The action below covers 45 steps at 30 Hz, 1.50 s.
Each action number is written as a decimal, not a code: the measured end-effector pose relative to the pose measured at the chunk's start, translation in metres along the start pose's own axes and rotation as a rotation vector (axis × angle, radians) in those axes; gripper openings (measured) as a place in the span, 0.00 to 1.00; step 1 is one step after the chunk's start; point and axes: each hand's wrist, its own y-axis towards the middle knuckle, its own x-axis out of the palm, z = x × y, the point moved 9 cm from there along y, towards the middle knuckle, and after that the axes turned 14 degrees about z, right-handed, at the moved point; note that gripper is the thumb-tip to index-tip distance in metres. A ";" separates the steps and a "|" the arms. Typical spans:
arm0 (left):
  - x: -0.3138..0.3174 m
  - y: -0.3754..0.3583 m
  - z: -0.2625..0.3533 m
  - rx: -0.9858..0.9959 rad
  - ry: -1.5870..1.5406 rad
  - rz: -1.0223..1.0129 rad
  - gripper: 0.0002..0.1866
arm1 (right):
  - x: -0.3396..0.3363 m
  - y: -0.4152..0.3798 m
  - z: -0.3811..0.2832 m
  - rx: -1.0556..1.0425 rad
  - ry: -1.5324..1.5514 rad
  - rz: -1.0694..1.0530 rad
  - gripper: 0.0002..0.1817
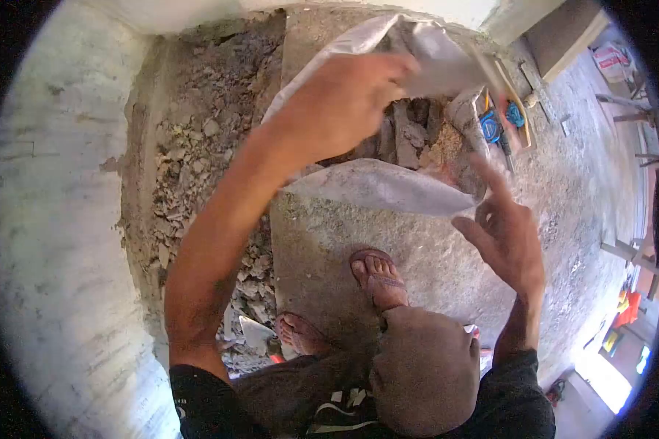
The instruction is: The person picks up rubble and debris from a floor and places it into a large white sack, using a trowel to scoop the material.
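Note:
A whitish sack (377, 186) lies with its mouth spread wide, and chunks of broken rubble (410, 139) show inside it. My left hand (355, 99) is over the far left part of the mouth, its fingers bent and smeared by motion. Right beside its fingertips is a blurred grey shape; I cannot tell whether the hand holds it. At the near right corner of the sack is my right hand (505, 234), index finger stretched forward and thumb apart, with the sack's rim right at the fingers.
Loose rubble (190, 168) fills a dug strip along the pale wall (66, 183). Blue tools (490, 126) lie right of the sack on the concrete floor (329, 249). A trowel-like blade (256, 335) is near my sandalled left foot (300, 333). Wooden furniture stands at far right.

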 end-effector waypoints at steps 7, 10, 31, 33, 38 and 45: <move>0.114 -0.065 -0.057 0.162 0.701 -0.201 0.10 | 0.014 -0.001 0.013 -0.082 0.142 0.053 0.15; 0.092 -0.077 -0.062 -0.264 0.099 -0.327 0.11 | 0.022 -0.002 0.015 -0.233 -0.039 0.010 0.14; 0.021 -0.766 0.099 -1.894 0.421 0.484 0.18 | 0.269 -0.067 0.106 0.036 0.195 -0.357 0.23; 0.047 -0.782 0.105 -1.922 0.332 0.473 0.18 | 0.304 -0.059 0.054 -0.544 0.027 -0.353 0.24; 0.040 -0.792 0.109 -1.937 0.247 0.490 0.19 | 0.360 -0.044 -0.020 -0.677 -0.021 -0.578 0.27; -0.082 -0.581 -0.016 -1.787 0.247 0.106 0.24 | 0.383 -0.032 0.005 -0.937 -0.127 -0.339 0.34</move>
